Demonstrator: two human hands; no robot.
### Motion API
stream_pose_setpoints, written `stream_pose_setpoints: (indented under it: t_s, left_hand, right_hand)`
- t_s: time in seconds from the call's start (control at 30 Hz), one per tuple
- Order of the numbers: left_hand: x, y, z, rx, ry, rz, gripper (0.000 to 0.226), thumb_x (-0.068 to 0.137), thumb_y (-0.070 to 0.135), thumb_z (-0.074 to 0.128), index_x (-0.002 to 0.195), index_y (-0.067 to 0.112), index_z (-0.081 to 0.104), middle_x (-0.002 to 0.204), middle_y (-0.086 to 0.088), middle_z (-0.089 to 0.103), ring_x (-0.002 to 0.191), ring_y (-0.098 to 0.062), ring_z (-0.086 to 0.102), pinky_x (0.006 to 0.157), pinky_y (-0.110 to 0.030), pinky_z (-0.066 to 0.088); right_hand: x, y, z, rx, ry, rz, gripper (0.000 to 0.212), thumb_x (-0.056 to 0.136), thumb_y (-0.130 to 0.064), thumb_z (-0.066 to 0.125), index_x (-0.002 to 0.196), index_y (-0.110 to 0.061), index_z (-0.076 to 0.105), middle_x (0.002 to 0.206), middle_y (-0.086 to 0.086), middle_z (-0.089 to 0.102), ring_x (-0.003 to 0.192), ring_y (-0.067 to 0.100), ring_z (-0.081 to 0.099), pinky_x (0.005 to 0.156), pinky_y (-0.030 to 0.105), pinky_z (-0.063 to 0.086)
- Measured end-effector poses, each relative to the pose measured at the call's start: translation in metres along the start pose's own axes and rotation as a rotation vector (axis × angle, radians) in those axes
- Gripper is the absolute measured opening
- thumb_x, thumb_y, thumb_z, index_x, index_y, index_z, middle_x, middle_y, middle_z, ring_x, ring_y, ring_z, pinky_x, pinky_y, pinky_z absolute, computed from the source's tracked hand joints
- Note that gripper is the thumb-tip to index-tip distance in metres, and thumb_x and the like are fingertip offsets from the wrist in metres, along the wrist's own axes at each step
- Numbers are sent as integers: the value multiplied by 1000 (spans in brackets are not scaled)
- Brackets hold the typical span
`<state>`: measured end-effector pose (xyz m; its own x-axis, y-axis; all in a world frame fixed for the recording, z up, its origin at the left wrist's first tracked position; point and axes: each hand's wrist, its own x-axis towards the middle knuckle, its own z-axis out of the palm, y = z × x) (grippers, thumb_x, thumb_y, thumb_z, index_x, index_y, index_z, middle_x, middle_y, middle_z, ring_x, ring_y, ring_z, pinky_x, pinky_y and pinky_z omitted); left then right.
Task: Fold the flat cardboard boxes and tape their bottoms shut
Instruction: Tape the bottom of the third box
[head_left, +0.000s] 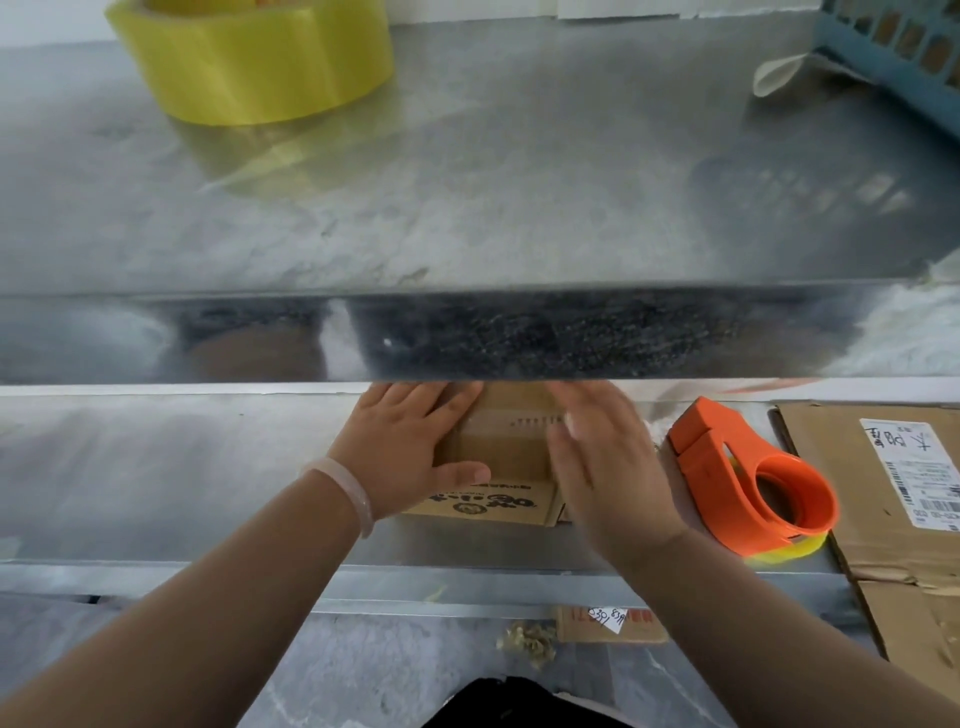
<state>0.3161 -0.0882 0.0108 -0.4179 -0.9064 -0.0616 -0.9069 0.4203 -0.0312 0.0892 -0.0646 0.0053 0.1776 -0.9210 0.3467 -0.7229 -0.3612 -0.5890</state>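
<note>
A small brown cardboard box (501, 447) with black print on its near side sits on the lower metal shelf (156, 467), partly under the upper shelf's front lip. My left hand (410, 447) lies flat on the box's left part, fingers straight, thumb along the near edge. My right hand (608, 462) is spread over the box's right part and looks blurred. An orange tape dispenser (753, 478) with yellow tape lies just right of my right hand.
The upper metal shelf (467, 182) carries a large yellow tape roll (249, 57) at the back left and a blue basket (904, 47) at the back right. A flattened carton with a shipping label (893, 499) lies at the far right. Cardboard scraps lie on the floor.
</note>
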Motion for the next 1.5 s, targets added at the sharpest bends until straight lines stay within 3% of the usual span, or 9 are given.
stream_pose_setpoints:
  t_s: [0.13, 0.47, 0.63, 0.77, 0.87, 1.07, 1.23, 1.33, 1.5]
  left_hand:
    - [-18, 7, 19, 5, 139, 66, 77, 96, 70, 13, 148, 21, 40, 152, -5, 42, 140, -27, 39, 111, -53, 36]
    - [-30, -7, 25, 21, 95, 51, 74, 97, 68, 11, 142, 22, 48, 150, -2, 45, 139, -25, 42, 110, -52, 38]
    - [-47, -19, 34, -182, 152, -90, 87, 91, 76, 13, 152, 16, 28, 161, 0, 15, 149, -16, 11, 119, -38, 19]
    - [-51, -8, 36, -628, 149, -250, 101, 82, 82, 28, 155, 18, 0, 160, 9, -22, 148, -6, -9, 121, -28, 6]
    - [-51, 0, 32, -911, 138, -382, 99, 88, 50, 58, 154, 22, -11, 162, 7, -15, 146, -6, 0, 121, -35, 19]
    - [-49, 1, 24, -1282, 137, -536, 83, 98, 21, 55, 156, 26, -3, 143, 3, 40, 127, -19, 47, 103, -41, 49]
    - [-45, 3, 18, -1483, 131, -613, 80, 99, 11, 53, 156, 26, -1, 122, 22, 47, 108, -4, 53, 88, -25, 52]
    - [-45, 6, 14, -1403, 115, -630, 79, 99, 14, 54, 156, 25, 0, 132, 12, 48, 106, -4, 53, 80, -17, 48]
    - [-47, 9, 7, -1023, 213, -647, 83, 95, 27, 60, 156, 25, 5, 157, 1, 26, 141, -21, 30, 112, -37, 36]
  right_hand:
    - [-5, 6, 22, -402, -325, -267, 57, 98, -45, 30, 142, -15, 50, 148, 1, 48, 143, 19, 36, 118, 42, 17]
    - [1, 18, 23, -422, -412, -264, 72, 96, -65, 16, 142, -22, 49, 151, -5, 43, 145, 13, 25, 123, 35, 9]
    - [-4, 17, 24, -210, -265, -171, 77, 93, -69, 29, 140, -14, 52, 152, 0, 39, 146, 4, 13, 118, 14, -1]
    - [-16, 10, 32, -38, -236, 15, 77, 95, -54, 45, 154, -17, 12, 162, -9, -2, 147, -3, -11, 115, 10, -7]
    - [-20, 5, 32, 145, -308, 163, 77, 99, -41, 45, 152, -31, -10, 155, -25, -22, 143, -8, -15, 117, 16, -2]
    - [-14, 3, 37, 542, -296, 514, 78, 101, -32, 46, 151, -43, -13, 159, -13, 16, 145, 12, 21, 120, 44, 25]
    - [0, -1, 28, 780, -334, 744, 74, 104, -28, 45, 153, -42, -9, 144, -10, 34, 125, 18, 45, 99, 33, 46]
    - [0, 2, 23, 802, -351, 777, 66, 101, -40, 46, 155, -39, 7, 149, -14, 34, 126, 12, 43, 94, 25, 43]
    - [-28, 16, -12, 359, -312, 588, 59, 99, -39, 51, 152, -34, 27, 154, -9, 35, 138, 11, 35, 114, 31, 28]
